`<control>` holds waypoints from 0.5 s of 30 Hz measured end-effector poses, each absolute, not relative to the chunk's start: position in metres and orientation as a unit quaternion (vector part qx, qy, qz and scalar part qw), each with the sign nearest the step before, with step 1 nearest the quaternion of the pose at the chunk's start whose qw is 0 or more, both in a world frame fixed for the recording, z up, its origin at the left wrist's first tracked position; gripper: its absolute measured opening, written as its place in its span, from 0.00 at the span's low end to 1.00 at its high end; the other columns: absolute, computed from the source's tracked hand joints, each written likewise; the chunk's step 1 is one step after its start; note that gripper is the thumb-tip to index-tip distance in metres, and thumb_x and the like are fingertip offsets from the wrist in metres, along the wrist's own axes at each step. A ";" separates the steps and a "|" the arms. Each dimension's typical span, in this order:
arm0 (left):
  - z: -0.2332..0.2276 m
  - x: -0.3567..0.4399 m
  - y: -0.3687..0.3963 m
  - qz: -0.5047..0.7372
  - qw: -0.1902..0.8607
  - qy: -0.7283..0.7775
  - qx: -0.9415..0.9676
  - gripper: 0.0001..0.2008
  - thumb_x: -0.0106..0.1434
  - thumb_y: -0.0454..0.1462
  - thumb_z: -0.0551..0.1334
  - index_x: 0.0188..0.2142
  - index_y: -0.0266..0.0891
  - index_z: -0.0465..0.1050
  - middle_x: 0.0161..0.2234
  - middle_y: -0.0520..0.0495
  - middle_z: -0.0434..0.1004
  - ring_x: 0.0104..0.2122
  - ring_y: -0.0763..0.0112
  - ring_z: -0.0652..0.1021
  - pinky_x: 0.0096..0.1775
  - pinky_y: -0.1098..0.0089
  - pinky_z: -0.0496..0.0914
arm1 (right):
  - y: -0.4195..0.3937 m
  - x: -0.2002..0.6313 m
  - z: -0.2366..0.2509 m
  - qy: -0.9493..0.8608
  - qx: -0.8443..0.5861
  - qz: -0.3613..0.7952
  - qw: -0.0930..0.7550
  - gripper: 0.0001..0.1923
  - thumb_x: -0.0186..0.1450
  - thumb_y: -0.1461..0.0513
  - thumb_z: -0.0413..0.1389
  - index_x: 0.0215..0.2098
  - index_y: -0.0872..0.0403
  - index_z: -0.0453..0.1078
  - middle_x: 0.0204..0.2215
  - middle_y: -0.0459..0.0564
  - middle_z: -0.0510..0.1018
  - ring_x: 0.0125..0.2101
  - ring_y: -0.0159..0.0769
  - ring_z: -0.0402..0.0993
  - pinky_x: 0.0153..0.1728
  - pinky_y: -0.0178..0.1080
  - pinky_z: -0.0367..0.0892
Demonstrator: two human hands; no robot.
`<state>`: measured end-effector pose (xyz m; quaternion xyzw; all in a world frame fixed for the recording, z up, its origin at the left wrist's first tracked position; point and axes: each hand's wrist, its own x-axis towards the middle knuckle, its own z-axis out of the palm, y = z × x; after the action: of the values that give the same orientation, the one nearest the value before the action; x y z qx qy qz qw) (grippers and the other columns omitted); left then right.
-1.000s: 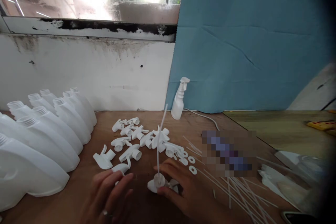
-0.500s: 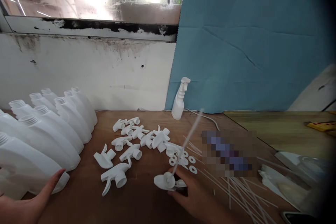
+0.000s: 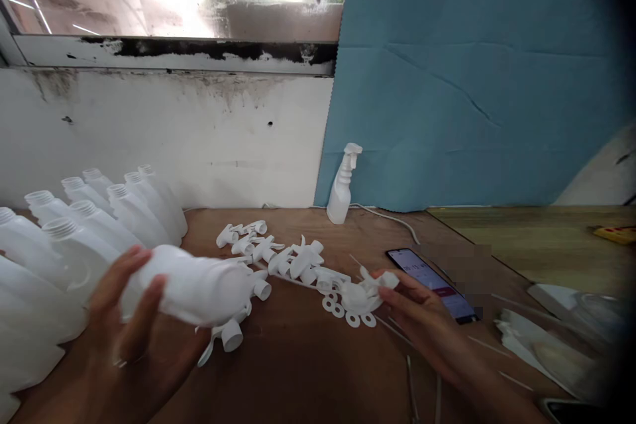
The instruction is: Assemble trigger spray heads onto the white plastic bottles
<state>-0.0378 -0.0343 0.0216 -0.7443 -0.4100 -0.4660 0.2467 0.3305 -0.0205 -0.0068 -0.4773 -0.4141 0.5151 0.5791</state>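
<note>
The left hand (image 3: 132,318) grips a bottle (image 3: 199,291) lying sideways above the surface (image 3: 298,371); the right hand (image 3: 422,321) pinches a spray head (image 3: 365,291). Best to steady the bottle, aiming the tube (image 3: 293,280) squarely into its neck

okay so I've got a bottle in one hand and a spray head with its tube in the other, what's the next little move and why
Probably turn the bottle so its open neck faces the right hand, then guide the tube tip in. The left hand holds the bottle sideways and lifted; the spray head has its thin tube pointing toward the bottle but not yet inside.
</note>
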 end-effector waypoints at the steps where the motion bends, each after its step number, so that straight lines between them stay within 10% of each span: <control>1: 0.024 -0.028 -0.029 -0.468 0.243 -0.396 -0.751 0.51 0.53 0.31 0.70 0.67 0.57 0.42 0.65 0.41 0.48 0.60 0.40 0.62 0.54 0.41 0.65 | -0.019 0.335 -0.006 -0.387 -0.463 0.519 0.605 0.19 0.52 0.54 0.70 0.39 0.51 0.76 0.34 0.48 0.79 0.36 0.39 0.75 0.38 0.38 0.71; 15: -0.017 -0.036 -0.010 -0.376 0.271 -0.441 -0.769 0.43 0.59 0.34 0.66 0.68 0.38 0.45 0.59 0.29 0.57 0.58 0.42 0.64 0.57 0.41 0.60 | -0.012 0.367 0.002 -0.261 -0.406 0.473 0.737 0.19 0.53 0.52 0.68 0.41 0.50 0.76 0.30 0.47 0.72 0.25 0.32 0.67 0.16 0.28 0.66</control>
<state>-0.0357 -0.0099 -0.0167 -0.7687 -0.4407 -0.3760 0.2710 0.3674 -0.0116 0.0016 -0.4059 -0.2607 0.4732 0.7371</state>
